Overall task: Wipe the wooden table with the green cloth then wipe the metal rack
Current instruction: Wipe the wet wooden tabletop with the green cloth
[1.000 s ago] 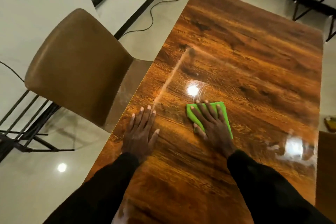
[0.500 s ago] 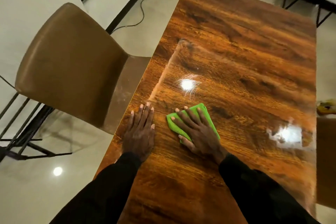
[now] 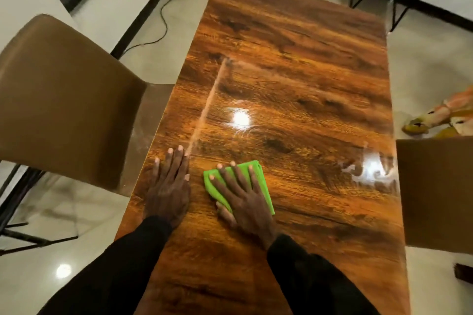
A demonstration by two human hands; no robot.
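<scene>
- The right hand lies flat on the green cloth. Its grip is loose, with the fingers straight and spread, pressing down and pinching nothing.
- The cloth is folded to a small pad on the tabletop, toward its 7 o'clock corner. It shows beyond the fingertips at 12 and along the hand's 3 o'clock side.
- The left hand rests just beside the cloth at its 9 o'clock, not touching it. That grip is also slack, palm down on bare wood near the table edge, and it looks like a brace.
- A pale streak runs from near the left fingertips toward 12 o'clock, with a bright glare spot at its 3.
- Judgement: the table wipe is under way, with the far half probably untouched.
- To do it well, press evenly through the palm so the pad does not bunch. Work in overlapping passes along the grain toward 12, cross the streak, and lift the bracing hand to wipe beneath it.
- A brown chair stands against the table's 9 o'clock edge, so keep the elbow clear of it.
- I cannot make out the metal rack for sure.
</scene>
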